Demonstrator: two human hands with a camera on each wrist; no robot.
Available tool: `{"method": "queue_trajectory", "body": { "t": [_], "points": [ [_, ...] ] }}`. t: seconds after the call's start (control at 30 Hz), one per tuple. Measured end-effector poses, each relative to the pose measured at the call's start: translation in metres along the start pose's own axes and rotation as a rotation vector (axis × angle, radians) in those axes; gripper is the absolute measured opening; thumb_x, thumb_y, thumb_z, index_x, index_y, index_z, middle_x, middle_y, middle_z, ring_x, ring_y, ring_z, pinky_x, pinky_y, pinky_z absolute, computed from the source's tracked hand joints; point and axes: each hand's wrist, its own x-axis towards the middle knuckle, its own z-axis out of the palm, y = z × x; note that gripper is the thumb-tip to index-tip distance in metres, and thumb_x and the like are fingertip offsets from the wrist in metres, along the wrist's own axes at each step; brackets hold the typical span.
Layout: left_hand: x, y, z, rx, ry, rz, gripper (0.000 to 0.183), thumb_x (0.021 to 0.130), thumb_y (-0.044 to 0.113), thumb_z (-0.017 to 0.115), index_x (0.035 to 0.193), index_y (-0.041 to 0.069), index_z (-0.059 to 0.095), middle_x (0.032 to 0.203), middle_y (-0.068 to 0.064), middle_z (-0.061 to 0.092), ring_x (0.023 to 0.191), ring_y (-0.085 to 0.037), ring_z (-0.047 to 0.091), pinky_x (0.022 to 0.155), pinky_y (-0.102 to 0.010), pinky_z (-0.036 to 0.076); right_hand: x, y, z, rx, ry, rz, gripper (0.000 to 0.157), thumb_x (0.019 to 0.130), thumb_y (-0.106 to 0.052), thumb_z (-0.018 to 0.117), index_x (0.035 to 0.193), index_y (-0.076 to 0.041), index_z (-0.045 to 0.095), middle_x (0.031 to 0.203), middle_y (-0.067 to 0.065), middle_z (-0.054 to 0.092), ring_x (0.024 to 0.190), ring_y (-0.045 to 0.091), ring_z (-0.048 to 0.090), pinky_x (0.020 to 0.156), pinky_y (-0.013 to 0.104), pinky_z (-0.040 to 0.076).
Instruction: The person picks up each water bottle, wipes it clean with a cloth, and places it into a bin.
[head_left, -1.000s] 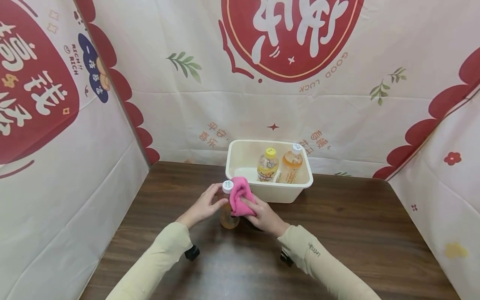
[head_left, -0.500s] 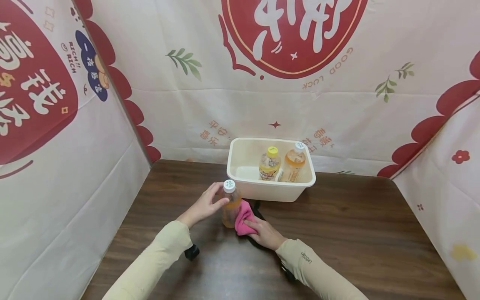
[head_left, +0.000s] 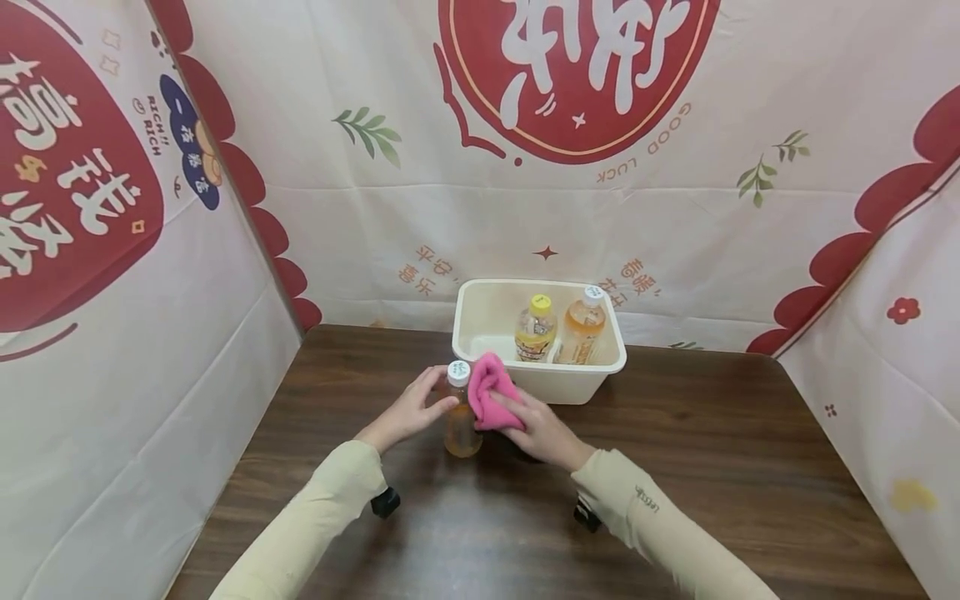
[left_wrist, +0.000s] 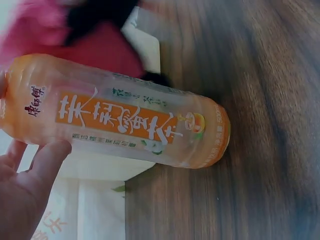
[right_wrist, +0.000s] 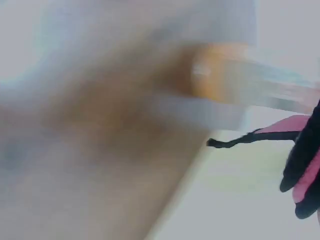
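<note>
A clear plastic bottle (head_left: pixel 462 435) with a white cap and an orange label stands upright on the table. My left hand (head_left: pixel 408 412) holds it near the top, thumb and fingers on either side. The left wrist view shows the bottle (left_wrist: pixel 120 117) with the thumb on its upper part. My right hand (head_left: pixel 550 432) grips a folded pink cloth (head_left: pixel 495 398) beside the bottle's upper right side; whether it touches is unclear. Black edging of the cloth (right_wrist: pixel 302 150) shows in the blurred right wrist view.
Behind the hands stands a cream plastic basin (head_left: pixel 555 385). Inside it are a yellow-capped bottle (head_left: pixel 534 340) and a white-capped bottle (head_left: pixel 581 335). The dark wooden table (head_left: pixel 712 450) is bordered by printed fabric walls (head_left: pixel 360 242).
The cloth in my right hand went down along the bottle's right side, then came back up near the cap. My left hand stays on the bottle.
</note>
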Motion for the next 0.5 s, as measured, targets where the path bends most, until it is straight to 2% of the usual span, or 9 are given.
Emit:
{"method": "queue_trajectory", "body": {
  "t": [0.03,0.13,0.23,0.27,0.33,0.5],
  "points": [
    [0.0,0.0,0.0,0.005,-0.004,0.003,0.042,0.088,0.012,0.058,0.126,0.001,0.043,0.115,-0.016,0.05,0.107,-0.031,0.051,0.092,-0.045,0.042,0.009,-0.001,-0.005,0.001,0.007,-0.013,0.045,0.093,-0.035,0.045,0.127,-0.007,0.052,0.121,0.023,0.052,0.098,0.029,0.059,0.08,0.038,0.051],
    [-0.002,0.017,-0.005,-0.01,-0.023,-0.018,0.042,0.089,0.007,0.056,0.127,-0.003,0.041,0.118,-0.02,0.048,0.109,-0.035,0.049,0.091,-0.047,0.042,0.031,-0.004,-0.012,0.002,0.017,-0.048,0.047,0.093,-0.036,0.043,0.128,-0.006,0.051,0.121,0.024,0.052,0.097,0.029,0.059,0.08,0.039,0.051],
    [-0.004,0.032,-0.009,-0.021,-0.03,-0.033,0.041,0.089,0.004,0.055,0.126,-0.007,0.04,0.118,-0.024,0.047,0.109,-0.04,0.048,0.09,-0.05,0.042,0.037,-0.004,-0.009,0.007,0.024,-0.047,0.047,0.093,-0.037,0.044,0.125,-0.004,0.052,0.119,0.023,0.053,0.097,0.029,0.059,0.08,0.039,0.05],
    [-0.004,0.037,-0.01,-0.028,-0.034,-0.035,0.041,0.089,0.004,0.055,0.125,-0.007,0.04,0.118,-0.024,0.047,0.109,-0.04,0.048,0.09,-0.05,0.042,0.035,-0.004,-0.007,0.009,0.028,-0.043,0.047,0.092,-0.037,0.044,0.124,-0.003,0.053,0.119,0.024,0.053,0.098,0.03,0.059,0.081,0.039,0.051],
    [-0.004,0.038,-0.01,-0.029,-0.025,-0.021,0.04,0.088,0.004,0.056,0.124,-0.007,0.042,0.116,-0.024,0.048,0.108,-0.04,0.05,0.09,-0.05,0.043,0.026,-0.002,-0.001,0.024,0.029,-0.026,0.047,0.092,-0.035,0.046,0.122,-0.001,0.054,0.12,0.025,0.053,0.1,0.032,0.058,0.082,0.039,0.05],
    [-0.005,0.04,-0.008,-0.028,-0.016,-0.038,0.04,0.087,0.006,0.058,0.122,-0.006,0.043,0.115,-0.023,0.049,0.108,-0.039,0.05,0.092,-0.049,0.041,-0.01,0.006,0.018,0.045,0.011,0.048,0.038,0.089,-0.024,0.058,0.119,0.0,0.057,0.123,0.025,0.051,0.107,0.034,0.055,0.087,0.039,0.048]
  ]
}}
